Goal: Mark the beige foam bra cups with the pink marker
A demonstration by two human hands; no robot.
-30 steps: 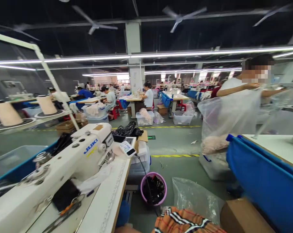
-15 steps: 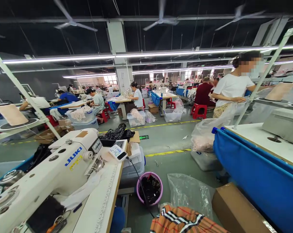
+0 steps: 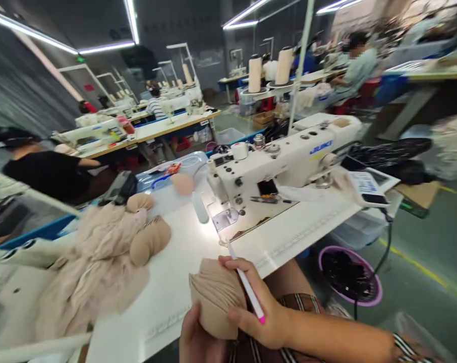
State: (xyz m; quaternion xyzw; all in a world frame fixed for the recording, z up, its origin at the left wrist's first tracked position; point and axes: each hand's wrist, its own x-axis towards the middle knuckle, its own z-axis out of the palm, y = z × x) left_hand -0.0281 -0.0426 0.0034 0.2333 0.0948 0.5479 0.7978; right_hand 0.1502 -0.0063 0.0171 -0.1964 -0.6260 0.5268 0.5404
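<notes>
A beige pleated bra cup is held low in front of me, at the near edge of the sewing table. My left hand grips it from below, thumb on its left side. My right hand is closed around a white pen with a pink end, while its thumb and fingertips also press the cup's right side. Beyond them stands a white sewing machine. Left of the machine lie beige fabric pieces and another pleated cup.
Small scissors and a phone-like device lie on the table. A clear plastic tray sits behind it. At right, a purple basket stands on the floor with a cable hanging by it. Co-workers sit at other machines.
My view has swung left and down from the aisle onto the sewing table. Both my hands, the cup and the pen have come into view.
</notes>
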